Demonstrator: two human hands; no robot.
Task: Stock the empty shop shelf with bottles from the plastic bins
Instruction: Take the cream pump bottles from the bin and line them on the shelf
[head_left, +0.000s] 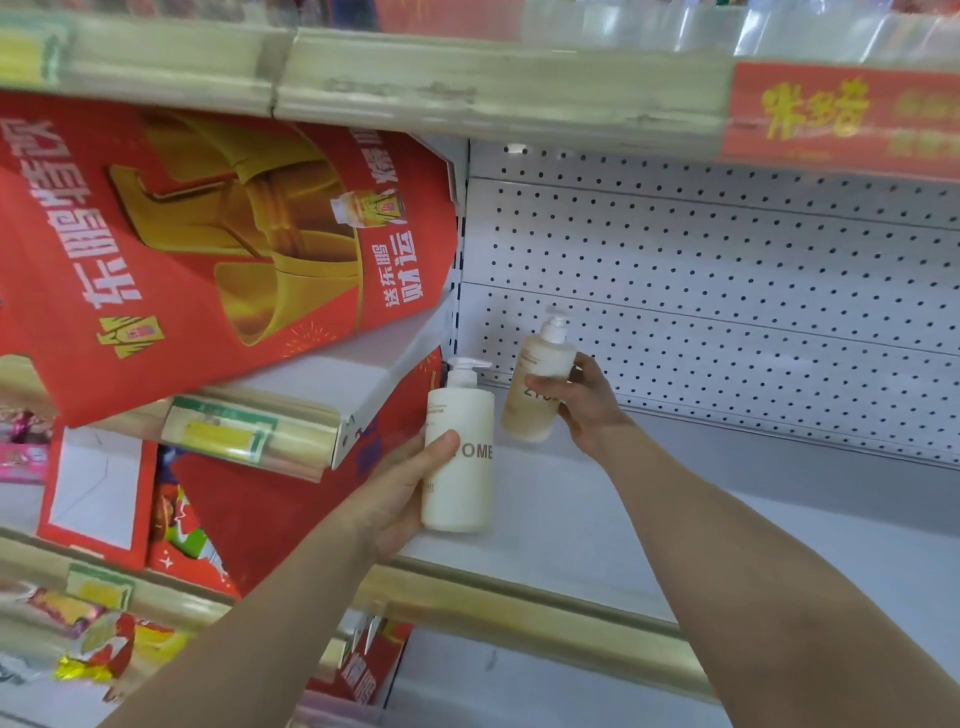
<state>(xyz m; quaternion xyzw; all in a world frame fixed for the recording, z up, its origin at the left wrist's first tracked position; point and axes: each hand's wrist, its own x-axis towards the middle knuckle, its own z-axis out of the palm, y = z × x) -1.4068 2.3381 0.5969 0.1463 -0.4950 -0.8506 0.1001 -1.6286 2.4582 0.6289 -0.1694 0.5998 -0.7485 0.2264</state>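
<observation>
Both hands are up at the white shelf (675, 545), each wrapped round a pump bottle. The left hand (402, 493) grips a white bottle (460, 467) upright near the shelf's front left corner, beside a red box (208, 234). The right hand (587, 405) clasps a tan bottle (537, 395), tilted, further back near the pegboard (727, 312). Whether either bottle's base touches the shelf, I cannot tell.
</observation>
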